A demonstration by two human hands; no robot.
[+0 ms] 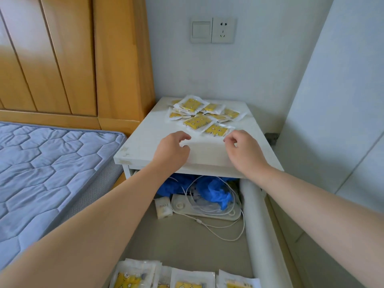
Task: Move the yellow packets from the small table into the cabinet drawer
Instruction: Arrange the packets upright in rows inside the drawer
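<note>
Small table, yellow packets flat, variously slanted; left hand, right hand fingers slack, empty.

Yellow packets – white table; blue quilted mattress.

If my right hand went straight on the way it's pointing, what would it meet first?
Probably the nearest yellow packet, the frontmost one on the small table. Only bare tabletop shows between it and the right hand, though the hand's height above the table is hard to judge.
</note>
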